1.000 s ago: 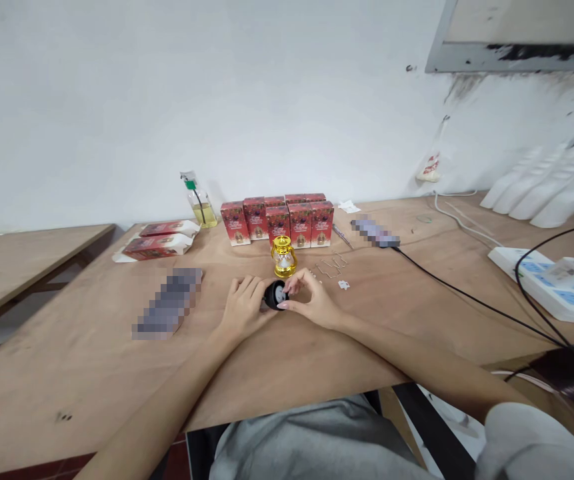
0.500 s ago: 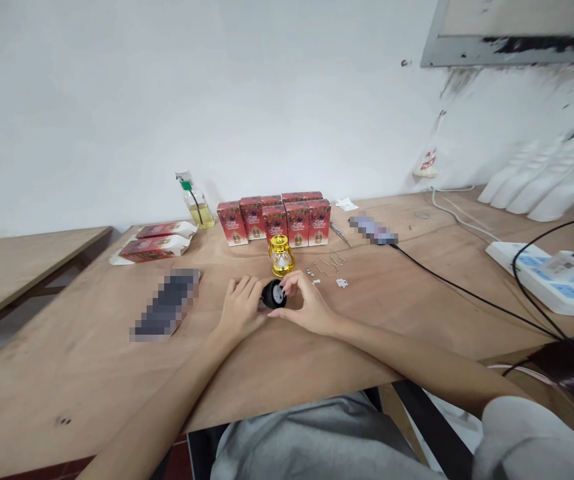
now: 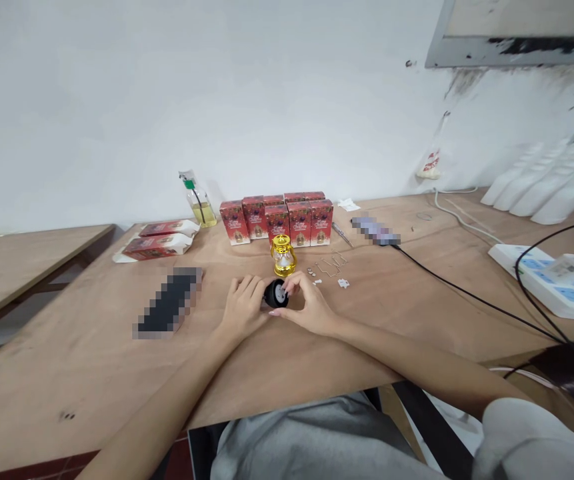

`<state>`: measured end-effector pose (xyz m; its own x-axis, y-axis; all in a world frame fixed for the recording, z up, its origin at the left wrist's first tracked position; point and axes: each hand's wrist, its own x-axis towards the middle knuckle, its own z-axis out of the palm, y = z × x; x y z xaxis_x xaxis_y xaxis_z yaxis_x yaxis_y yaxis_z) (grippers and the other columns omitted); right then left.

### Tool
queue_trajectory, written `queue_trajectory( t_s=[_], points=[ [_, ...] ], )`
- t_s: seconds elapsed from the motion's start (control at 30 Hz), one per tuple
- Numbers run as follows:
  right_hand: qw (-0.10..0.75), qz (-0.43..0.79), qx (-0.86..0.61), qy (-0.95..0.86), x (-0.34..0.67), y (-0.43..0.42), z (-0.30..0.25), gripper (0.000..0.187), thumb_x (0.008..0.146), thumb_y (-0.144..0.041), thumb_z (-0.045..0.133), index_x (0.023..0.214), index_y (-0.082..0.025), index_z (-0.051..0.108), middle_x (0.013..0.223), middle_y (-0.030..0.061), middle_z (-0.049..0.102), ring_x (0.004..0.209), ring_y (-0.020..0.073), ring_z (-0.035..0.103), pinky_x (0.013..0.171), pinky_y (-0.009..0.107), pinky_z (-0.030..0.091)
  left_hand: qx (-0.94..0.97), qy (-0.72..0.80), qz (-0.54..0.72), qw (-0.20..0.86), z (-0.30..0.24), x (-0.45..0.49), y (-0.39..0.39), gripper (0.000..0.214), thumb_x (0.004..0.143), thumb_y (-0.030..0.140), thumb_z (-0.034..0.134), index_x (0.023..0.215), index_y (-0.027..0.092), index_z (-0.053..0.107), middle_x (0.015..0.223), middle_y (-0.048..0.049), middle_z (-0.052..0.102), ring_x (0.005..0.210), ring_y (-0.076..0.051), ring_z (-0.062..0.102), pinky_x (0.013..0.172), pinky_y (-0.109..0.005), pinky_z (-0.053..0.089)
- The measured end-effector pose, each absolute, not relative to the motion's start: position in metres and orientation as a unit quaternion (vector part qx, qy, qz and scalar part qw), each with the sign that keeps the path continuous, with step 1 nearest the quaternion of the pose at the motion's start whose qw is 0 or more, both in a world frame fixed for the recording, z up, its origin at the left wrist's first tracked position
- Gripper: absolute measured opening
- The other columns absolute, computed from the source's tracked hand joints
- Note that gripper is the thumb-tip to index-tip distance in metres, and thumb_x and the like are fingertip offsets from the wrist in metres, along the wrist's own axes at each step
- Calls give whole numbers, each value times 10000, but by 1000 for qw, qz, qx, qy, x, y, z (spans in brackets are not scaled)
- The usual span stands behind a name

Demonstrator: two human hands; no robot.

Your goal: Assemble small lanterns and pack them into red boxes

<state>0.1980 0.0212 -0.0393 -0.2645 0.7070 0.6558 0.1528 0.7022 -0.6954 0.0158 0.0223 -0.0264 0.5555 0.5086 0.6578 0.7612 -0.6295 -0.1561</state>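
My left hand is wrapped round a small black lantern, lying on its side just above the table. Its round base, with a grey inner face, points to the right; the rest is mostly hidden by my fingers. My right hand curves round that base, fingertips at the upper part of the face and thumb at the lower rim. Any tiny item between those fingertips is too small to make out. Right behind the hands stands a gold lantern with a clear middle, upright and apart from them.
Red printed boxes stand behind the gold lantern. Thin metal bits, white scraps and a screwdriver lie to the right. A blurred dark phone lies left; a pump bottle, cabled phone and power strip are farther out.
The view has shifted very slightly. Both hands keep the same hold on the black lantern, with hardly any finger movement to be seen.
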Motion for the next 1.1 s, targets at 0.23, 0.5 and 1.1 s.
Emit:
queue_trajectory(
  t_s=[0.23, 0.5, 1.1],
  points=[
    [549, 244, -280, -749, 197, 21, -40, 408, 697, -368, 750, 876, -240, 407, 937, 42, 521, 867, 188, 540, 740, 337, 466, -849, -362, -305, 234, -24, 18, 21, 328, 891, 401, 436, 1036, 128, 544, 831, -92, 628, 748, -224, 532, 667, -337, 298],
    [530, 265, -280, -755, 199, 22, -39, 408, 670, -349, 766, 845, -229, 418, 908, 25, 521, 749, 146, 492, 692, 308, 454, -846, -358, -305, 250, -24, 19, 21, 326, 895, 401, 419, 1004, 127, 558, 813, -90, 631, 740, -221, 528, 659, -332, 291],
    [492, 293, -290, -767, 200, 21, -37, 310, 707, -279, 666, 776, -234, 367, 735, -30, 497, 644, 124, 452, 624, 272, 407, -859, -348, -288, 241, -24, 19, 21, 292, 852, 326, 497, 1050, 120, 557, 876, -78, 648, 796, -220, 545, 692, -344, 311]
  ],
)
